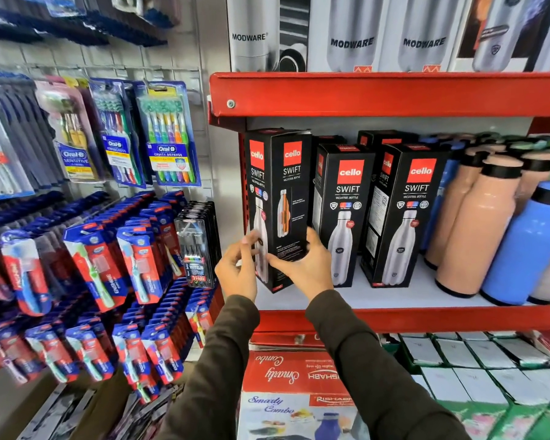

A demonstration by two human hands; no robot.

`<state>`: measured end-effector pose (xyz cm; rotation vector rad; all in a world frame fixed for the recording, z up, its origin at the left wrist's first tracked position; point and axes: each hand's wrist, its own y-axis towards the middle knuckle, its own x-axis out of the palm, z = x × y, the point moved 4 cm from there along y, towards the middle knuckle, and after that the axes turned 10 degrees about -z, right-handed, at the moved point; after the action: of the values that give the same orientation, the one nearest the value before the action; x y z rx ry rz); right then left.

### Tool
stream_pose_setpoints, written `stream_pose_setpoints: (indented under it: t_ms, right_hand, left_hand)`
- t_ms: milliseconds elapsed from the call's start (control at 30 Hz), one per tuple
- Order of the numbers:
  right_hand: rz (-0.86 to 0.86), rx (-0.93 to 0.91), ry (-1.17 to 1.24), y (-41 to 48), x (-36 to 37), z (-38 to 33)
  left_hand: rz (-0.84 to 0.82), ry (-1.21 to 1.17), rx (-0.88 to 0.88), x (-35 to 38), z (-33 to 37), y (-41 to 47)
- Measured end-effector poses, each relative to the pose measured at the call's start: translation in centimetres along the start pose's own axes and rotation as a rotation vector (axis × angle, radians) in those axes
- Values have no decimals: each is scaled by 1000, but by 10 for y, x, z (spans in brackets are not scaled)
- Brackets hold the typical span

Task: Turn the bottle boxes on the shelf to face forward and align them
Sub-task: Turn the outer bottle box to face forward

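Observation:
Three black Cello Swift bottle boxes stand at the front of the white shelf [394, 296]. The leftmost box [280, 198] is turned on a corner, so two of its faces show. My right hand [302, 265] grips its lower right side, thumb across the front. My left hand [238, 265] touches its lower left edge with the fingertips, fingers spread. The middle box [343, 211] and the right box [407, 214] face forward, side by side. More black boxes [378, 136] stand behind them.
Peach bottles [477, 223] and blue bottles [527, 242] fill the shelf's right part. A red shelf lip [388, 93] hangs just above the boxes, with Modware boxes [353, 33] on it. Toothbrush packs [169, 134] hang on the wall to the left. Cartons [299, 373] sit below.

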<state>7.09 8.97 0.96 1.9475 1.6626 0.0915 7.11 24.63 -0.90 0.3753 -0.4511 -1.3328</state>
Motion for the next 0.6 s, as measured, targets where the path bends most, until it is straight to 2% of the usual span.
stream_pose_setpoints:
  t_ms: [100,233,433,600]
  right_hand:
    - [-28,-5,10,-2,-2,0]
    - [-109,-34,53,-2,1,1]
    - [-182,-4,-19,-4,6,10]
    - [-181,28,-56,-4,7,15]
  left_hand:
    - [-73,92,-8,-3,-1,11]
    - [-287,-15,-146,2,-6,26]
    - [-263,-48,-151,-3,-9,18]
    - [-246,41,-75,-3,-9,13]
